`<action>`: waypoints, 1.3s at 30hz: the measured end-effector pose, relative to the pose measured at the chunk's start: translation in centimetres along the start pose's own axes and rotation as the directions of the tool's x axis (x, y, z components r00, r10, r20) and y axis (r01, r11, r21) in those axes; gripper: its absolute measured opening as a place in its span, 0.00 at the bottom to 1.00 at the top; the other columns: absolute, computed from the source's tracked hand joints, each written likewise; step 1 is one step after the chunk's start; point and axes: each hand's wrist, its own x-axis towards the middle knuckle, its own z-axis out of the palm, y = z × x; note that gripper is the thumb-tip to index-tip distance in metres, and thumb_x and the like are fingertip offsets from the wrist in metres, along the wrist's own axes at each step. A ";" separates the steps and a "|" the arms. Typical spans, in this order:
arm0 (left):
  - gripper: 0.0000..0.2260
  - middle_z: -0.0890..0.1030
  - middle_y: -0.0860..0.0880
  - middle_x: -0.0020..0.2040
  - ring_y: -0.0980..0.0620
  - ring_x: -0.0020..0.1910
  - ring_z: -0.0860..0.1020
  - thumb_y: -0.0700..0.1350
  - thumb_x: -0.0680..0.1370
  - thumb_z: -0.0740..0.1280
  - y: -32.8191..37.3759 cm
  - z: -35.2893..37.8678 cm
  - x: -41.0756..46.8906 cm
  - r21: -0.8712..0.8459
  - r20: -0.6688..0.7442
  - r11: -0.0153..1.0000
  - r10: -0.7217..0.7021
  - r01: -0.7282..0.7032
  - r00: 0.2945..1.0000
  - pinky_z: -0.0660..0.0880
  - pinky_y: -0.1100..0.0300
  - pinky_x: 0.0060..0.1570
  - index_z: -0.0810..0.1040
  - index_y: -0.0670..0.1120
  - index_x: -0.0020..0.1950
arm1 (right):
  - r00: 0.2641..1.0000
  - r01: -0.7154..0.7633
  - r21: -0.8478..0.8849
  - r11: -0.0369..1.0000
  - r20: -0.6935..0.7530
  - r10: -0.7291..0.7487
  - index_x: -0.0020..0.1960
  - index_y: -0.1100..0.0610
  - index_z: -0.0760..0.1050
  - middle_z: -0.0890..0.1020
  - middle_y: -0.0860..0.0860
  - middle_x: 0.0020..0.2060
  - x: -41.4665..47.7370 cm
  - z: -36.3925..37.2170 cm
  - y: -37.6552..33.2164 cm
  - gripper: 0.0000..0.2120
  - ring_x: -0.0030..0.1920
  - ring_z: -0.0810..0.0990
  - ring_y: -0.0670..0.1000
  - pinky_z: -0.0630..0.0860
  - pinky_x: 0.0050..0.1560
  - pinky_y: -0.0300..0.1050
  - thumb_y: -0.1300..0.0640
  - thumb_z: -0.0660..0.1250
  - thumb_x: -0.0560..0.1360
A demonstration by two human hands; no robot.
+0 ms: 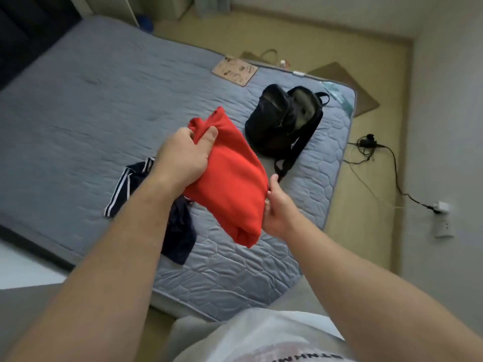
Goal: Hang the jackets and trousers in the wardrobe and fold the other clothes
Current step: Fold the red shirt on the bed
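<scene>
Grey-blue quilted mattress (91, 100), one. Lying on it: black backpack (285, 124), open, toward the far right corner; crumpled navy garment with white stripes (180, 236) near the front edge; flat tan board (234, 71) at the far edge.

the fingertips of the left hand (183, 158) and right hand (277, 207) are buried in the folded red fabric garment (232, 178). the navy white-striped garment (180, 236) is partly hidden behind it. markings on the flat tan board (234, 71) are too blurred to read. lettering on the white shirt (274, 340) is cut off by the bottom edge.
</scene>
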 end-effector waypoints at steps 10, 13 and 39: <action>0.17 0.78 0.53 0.41 0.46 0.46 0.78 0.65 0.80 0.60 6.0 -5.2 -7.5 0.090 0.297 0.826 0.510 -0.556 0.807 0.71 0.53 0.44 0.77 0.53 0.52 | 0.955 0.229 0.223 0.947 -0.239 -0.175 0.51 0.58 0.83 0.87 0.57 0.46 -12.4 1.3 7.9 0.16 0.45 0.85 0.57 0.82 0.50 0.53 0.53 0.58 0.84; 0.18 0.79 0.55 0.41 0.51 0.42 0.78 0.65 0.80 0.60 8.9 -6.0 -12.0 0.036 0.409 0.737 0.605 -0.675 0.683 0.72 0.54 0.40 0.78 0.52 0.54 | 0.904 0.304 0.295 0.906 -0.390 -0.176 0.45 0.60 0.81 0.86 0.57 0.40 -18.0 -0.9 9.6 0.17 0.39 0.84 0.56 0.81 0.39 0.48 0.58 0.56 0.83; 0.17 0.74 0.52 0.38 0.49 0.35 0.74 0.61 0.82 0.57 16.7 -8.6 -55.5 -0.249 0.536 0.150 0.844 -0.957 -0.008 0.66 0.56 0.33 0.74 0.49 0.47 | 0.517 0.855 0.505 0.116 -0.814 -0.265 0.68 0.59 0.74 0.82 0.59 0.61 -48.3 -14.5 38.0 0.28 0.60 0.80 0.60 0.77 0.63 0.58 0.38 0.52 0.84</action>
